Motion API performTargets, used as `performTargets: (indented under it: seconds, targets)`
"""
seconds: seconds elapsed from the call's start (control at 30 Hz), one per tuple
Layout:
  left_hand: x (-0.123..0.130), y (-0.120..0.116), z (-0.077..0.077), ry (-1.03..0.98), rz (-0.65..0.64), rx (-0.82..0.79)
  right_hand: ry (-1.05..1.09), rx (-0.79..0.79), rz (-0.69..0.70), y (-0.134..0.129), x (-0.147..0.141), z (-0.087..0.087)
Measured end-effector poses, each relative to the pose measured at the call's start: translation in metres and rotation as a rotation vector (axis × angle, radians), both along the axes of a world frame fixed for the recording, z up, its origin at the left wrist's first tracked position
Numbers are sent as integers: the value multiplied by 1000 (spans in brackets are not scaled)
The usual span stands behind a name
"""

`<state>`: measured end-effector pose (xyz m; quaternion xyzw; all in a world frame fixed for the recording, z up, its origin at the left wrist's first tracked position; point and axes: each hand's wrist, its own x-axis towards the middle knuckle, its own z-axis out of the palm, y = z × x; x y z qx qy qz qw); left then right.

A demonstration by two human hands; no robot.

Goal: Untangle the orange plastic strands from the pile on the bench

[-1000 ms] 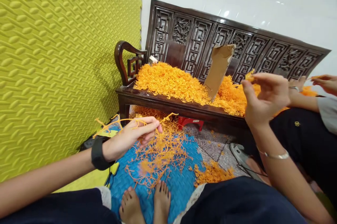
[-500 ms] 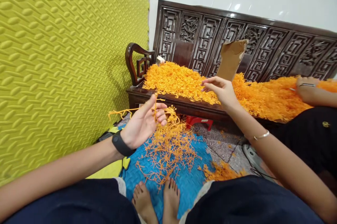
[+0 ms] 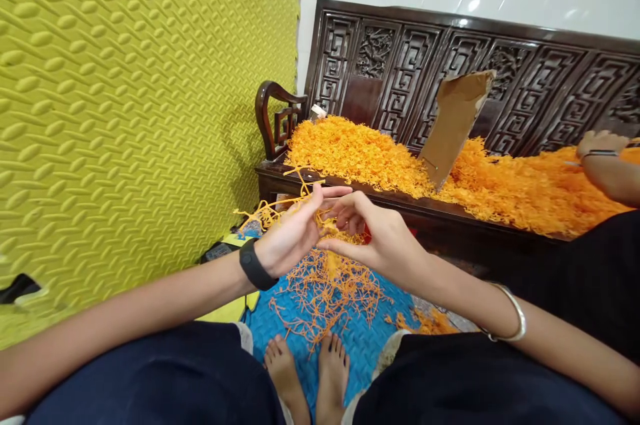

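My left hand (image 3: 293, 238) is turned palm inward, with thin orange plastic strands (image 3: 264, 214) held at its thumb and fingers. Loose ends stick out to the left and above the thumb. Close against its fingertips is my right hand (image 3: 390, 233), its fingers curved and its thumb apart from them; I see nothing gripped there. Below both hands, a tangle of orange strands (image 3: 330, 298) lies on the blue foam mat (image 3: 357, 345). Some strands behind the fingers are hidden.
A dark carved wooden bench (image 3: 360, 95) bears a heap of orange plastic flower pieces (image 3: 350, 145), with a cardboard piece (image 3: 453, 125) standing in it. Another person's hand (image 3: 603, 145) rests at the heap's right part. A yellow foam mat (image 3: 150, 112) stands upright on the left.
My right hand has come down and left from in front of the bench to meet my left hand. The strands remain in the left hand. The view has shifted slightly.
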<state>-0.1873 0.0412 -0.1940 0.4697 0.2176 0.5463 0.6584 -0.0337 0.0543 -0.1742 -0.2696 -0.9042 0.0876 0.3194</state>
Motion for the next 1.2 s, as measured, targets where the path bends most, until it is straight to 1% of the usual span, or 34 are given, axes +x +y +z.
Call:
performTargets:
  seconds: [0.07,0.13,0.17,0.23,0.33,0.43,0.5,0.53,0.57,0.6,0.63,0.7,0.73,0.8,0.87,0.9,0.93,0.97,1.0,1.03,1.07,1.13,1.2]
  targets:
    - [-1,1,1,-12,17,6,-40,13,17,3,1,-2]
    - [-5,3,4,-44,36,12,-25,17,25,4,4,-2]
    - [-7,3,6,-66,28,4,-9,2,26,4,6,-1]
    - [-10,1,10,-117,-43,-37,-21,-64,68,3,8,3]
    - [-5,-5,12,-149,-195,-114,-103,-174,234,2,10,8]
    - [1,-10,9,-71,-289,-161,-208,-303,387,4,19,10]
    - [-4,-10,9,-20,-286,-170,-380,-430,511,5,32,12]
    - [-10,-9,10,-17,-251,-165,-457,-476,543,6,42,13]
    - [-17,-8,12,-39,-185,-153,-495,-491,525,5,52,15]
    - [-24,-6,14,-78,-106,-135,-477,-468,450,5,64,18]
    - [-32,-5,17,-110,-42,-113,-385,-405,320,4,75,22]
    - [-42,-3,21,-138,20,-87,-60,-186,-1,8,97,32]
    - [-44,-2,21,-140,22,-84,100,-63,-136,14,107,37]
    - [-42,-1,19,-138,-5,-102,319,187,-321,38,124,46]
    - [-36,1,14,-145,-44,-132,398,406,-467,77,139,49]
    - [-33,2,11,-153,-61,-148,391,471,-547,100,146,47]
    - [-31,3,9,-159,-77,-162,364,481,-637,124,152,43]
    - [-29,4,6,-164,-93,-175,286,413,-718,146,157,35]
    - [-28,5,4,-170,-107,-183,179,291,-778,165,161,26]
    - [-28,6,3,-174,-118,-189,67,153,-804,181,164,17]
    - [-28,6,2,-177,-125,-192,-33,21,-796,191,163,8]
    - [-29,6,2,-177,-132,-196,-109,-168,-694,197,155,-5]
    - [-30,5,4,-168,-136,-188,-61,-285,-506,183,133,-7]
